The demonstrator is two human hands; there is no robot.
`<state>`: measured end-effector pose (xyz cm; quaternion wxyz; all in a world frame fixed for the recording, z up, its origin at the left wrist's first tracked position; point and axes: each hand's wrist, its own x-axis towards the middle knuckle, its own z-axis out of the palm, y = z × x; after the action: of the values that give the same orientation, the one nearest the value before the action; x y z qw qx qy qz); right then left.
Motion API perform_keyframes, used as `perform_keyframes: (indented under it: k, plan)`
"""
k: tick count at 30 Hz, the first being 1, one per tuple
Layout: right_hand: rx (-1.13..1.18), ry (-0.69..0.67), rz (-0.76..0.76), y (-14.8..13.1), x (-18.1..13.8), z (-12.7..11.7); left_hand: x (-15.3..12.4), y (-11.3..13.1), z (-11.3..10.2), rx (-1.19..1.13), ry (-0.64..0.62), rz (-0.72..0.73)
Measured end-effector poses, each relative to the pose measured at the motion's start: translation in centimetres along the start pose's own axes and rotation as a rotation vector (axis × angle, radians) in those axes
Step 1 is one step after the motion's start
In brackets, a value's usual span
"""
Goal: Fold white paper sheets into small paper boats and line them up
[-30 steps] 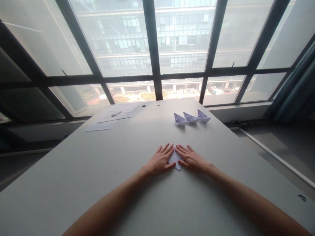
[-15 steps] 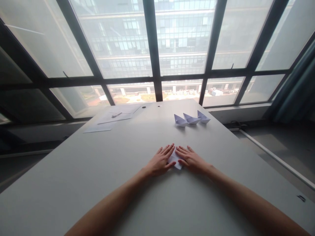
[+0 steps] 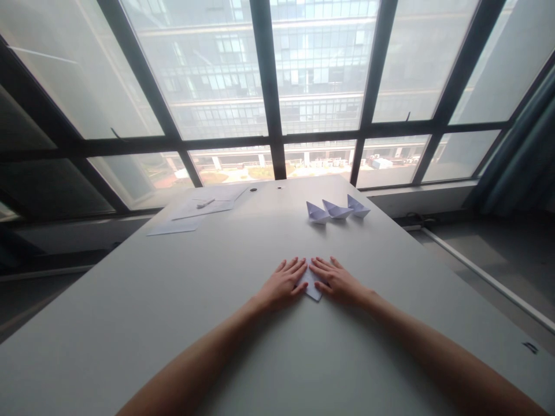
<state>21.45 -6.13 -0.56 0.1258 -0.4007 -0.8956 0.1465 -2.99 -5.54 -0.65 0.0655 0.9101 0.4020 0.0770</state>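
Note:
A small folded piece of white paper (image 3: 313,290) lies on the table between my hands, its lower corner showing and its sides covered by my fingers. My left hand (image 3: 284,283) rests flat on its left side, fingers stretched out and thumb over the paper. From the right, my right hand (image 3: 336,279) presses flat in the same way, its fingers spread. Beyond my hands, three folded paper boats stand in a slanting row: a left boat (image 3: 317,215), a middle boat (image 3: 338,210) and a right boat (image 3: 358,208).
Flat white paper sheets (image 3: 208,208) lie at the table's far left, with a small white object (image 3: 205,203) on top that I cannot make out. The white table (image 3: 173,300) ends near large windows. A dark mark (image 3: 529,348) sits near its right edge.
My fingertips have shifted slightly toward me, and the folded paper now looks flatter between my hands. The boats and sheets stay where they were.

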Motion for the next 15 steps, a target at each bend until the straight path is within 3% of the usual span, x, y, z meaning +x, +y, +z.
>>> perform_keyframes:
  k: [8,15]
  plan:
    - [-0.004,0.051,-0.068,-0.07,-0.30,-0.32,-0.10,0.25,-0.53,-0.039,0.136,-0.016]
    - [0.007,0.204,-0.144,-0.35,-0.57,-0.37,-0.07,0.05,-0.53,-0.016,-0.026,0.002]
